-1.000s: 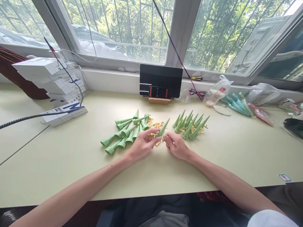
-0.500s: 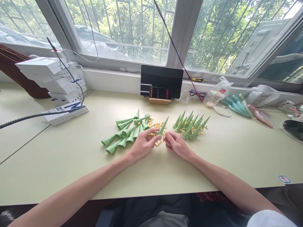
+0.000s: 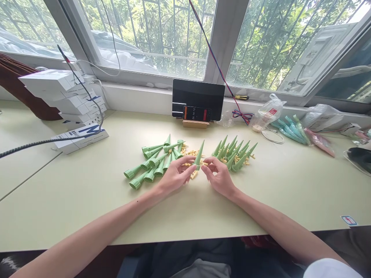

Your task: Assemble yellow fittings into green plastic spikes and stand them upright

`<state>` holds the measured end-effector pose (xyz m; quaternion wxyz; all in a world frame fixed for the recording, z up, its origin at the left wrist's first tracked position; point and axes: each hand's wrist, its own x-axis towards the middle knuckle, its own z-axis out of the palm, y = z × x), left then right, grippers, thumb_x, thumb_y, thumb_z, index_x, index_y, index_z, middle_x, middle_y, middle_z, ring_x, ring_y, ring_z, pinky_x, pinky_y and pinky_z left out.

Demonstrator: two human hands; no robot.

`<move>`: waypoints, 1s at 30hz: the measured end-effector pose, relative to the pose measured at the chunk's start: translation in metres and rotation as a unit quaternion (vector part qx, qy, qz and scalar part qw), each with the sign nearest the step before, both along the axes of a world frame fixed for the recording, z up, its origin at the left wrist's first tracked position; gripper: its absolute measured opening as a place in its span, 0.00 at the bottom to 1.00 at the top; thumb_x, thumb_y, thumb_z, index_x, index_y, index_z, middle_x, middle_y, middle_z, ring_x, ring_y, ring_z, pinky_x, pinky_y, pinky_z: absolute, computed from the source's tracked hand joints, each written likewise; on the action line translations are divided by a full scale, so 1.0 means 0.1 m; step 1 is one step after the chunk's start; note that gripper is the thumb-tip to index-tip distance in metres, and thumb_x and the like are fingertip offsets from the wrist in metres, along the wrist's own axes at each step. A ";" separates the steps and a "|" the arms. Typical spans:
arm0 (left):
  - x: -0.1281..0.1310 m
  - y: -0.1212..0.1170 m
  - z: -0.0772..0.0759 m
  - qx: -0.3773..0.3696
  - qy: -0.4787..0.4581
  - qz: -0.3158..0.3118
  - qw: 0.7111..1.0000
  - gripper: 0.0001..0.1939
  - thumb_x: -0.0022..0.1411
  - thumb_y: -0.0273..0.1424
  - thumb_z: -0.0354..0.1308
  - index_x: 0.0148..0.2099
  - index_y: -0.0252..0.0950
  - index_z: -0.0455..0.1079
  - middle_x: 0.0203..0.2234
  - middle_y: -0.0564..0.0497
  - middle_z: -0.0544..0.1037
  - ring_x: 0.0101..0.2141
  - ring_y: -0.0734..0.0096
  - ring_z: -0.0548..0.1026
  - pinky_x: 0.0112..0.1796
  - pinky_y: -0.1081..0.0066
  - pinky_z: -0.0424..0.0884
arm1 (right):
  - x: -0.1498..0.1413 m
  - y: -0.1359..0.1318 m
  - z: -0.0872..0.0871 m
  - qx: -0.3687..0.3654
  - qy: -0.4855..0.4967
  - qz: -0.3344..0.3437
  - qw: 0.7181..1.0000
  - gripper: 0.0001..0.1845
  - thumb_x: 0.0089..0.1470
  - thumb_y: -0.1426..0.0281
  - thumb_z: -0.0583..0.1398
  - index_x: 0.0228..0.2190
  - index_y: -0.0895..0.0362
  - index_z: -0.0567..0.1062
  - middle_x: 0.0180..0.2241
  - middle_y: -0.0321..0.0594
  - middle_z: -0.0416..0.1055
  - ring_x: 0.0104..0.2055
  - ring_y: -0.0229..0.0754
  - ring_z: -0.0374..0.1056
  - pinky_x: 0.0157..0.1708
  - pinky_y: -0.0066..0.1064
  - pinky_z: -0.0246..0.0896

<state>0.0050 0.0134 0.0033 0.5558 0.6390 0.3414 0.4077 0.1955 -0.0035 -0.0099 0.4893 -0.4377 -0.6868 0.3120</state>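
Note:
My left hand (image 3: 175, 173) pinches a green plastic cone spike (image 3: 199, 152) near its wide base, with the point up. Against the base my right hand (image 3: 219, 177) closes its thumb and fingers on a small yellow valve piece (image 3: 204, 163). The fingers partly cover this piece, so how deep it sits in the cone cannot be seen. Left of my hands lies a pile of green cones (image 3: 156, 163), wide ends mostly toward me. Loose yellow pieces (image 3: 196, 153) lie behind my hands. Several cones with yellow pieces attached (image 3: 236, 153) stand in a group at the right.
At the back, a phone (image 3: 197, 113) with a running timer leans on a black screen (image 3: 198, 94). White boxes (image 3: 78, 139) and a black cable are at the left. Plastic bags (image 3: 268, 114), teal packets (image 3: 291, 129) and coiled wire lie back right. A window runs behind the table.
The cone in my left hand has turned more upright. My right hand's fingers have uncurled a little and shifted at the yellow valve piece by the cone's base.

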 end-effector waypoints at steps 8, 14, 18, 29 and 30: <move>-0.01 0.00 0.00 0.018 0.000 -0.010 1.000 0.20 0.62 0.37 0.62 0.54 0.37 0.69 0.40 0.48 0.75 0.21 0.83 0.68 0.19 0.78 0.67 | 0.01 0.02 -0.04 0.018 0.032 -0.005 0.999 0.12 0.60 0.60 0.61 0.36 0.55 0.69 0.27 0.34 0.67 0.22 0.34 0.64 0.20 0.27 0.61; -0.02 0.00 -0.03 0.068 0.030 -0.006 0.997 0.17 0.62 0.36 0.62 0.52 0.38 0.69 0.39 0.49 0.75 0.23 0.80 0.71 0.23 0.77 0.70 | 0.01 0.04 -0.06 0.025 0.047 0.006 0.999 0.11 0.59 0.61 0.62 0.34 0.55 0.70 0.29 0.35 0.68 0.22 0.33 0.63 0.21 0.27 0.62; -0.02 0.00 -0.07 0.122 0.069 0.007 0.990 0.15 0.62 0.36 0.62 0.50 0.37 0.69 0.40 0.49 0.75 0.24 0.81 0.70 0.28 0.75 0.73 | 0.01 0.03 -0.03 0.026 0.044 0.013 0.999 0.14 0.61 0.60 0.59 0.28 0.55 0.68 0.23 0.32 0.64 0.21 0.34 0.61 0.20 0.27 0.59; 0.00 -0.03 -0.18 0.286 0.114 0.027 0.951 0.12 0.64 0.29 0.60 0.50 0.35 0.69 0.35 0.51 0.75 0.24 0.81 0.67 0.27 0.77 0.68 | 0.02 0.01 -0.03 0.027 -0.008 0.003 1.000 0.21 0.65 0.61 0.52 0.21 0.54 0.59 0.15 0.30 0.56 0.18 0.34 0.54 0.20 0.28 0.51; 0.01 -0.04 -0.17 0.284 0.118 0.026 0.951 0.12 0.64 0.29 0.60 0.49 0.35 0.68 0.34 0.51 0.74 0.24 0.81 0.67 0.27 0.77 0.68 | 0.02 0.02 -0.03 0.024 -0.008 0.003 1.000 0.21 0.65 0.61 0.52 0.21 0.54 0.59 0.15 0.30 0.56 0.18 0.34 0.54 0.20 0.28 0.51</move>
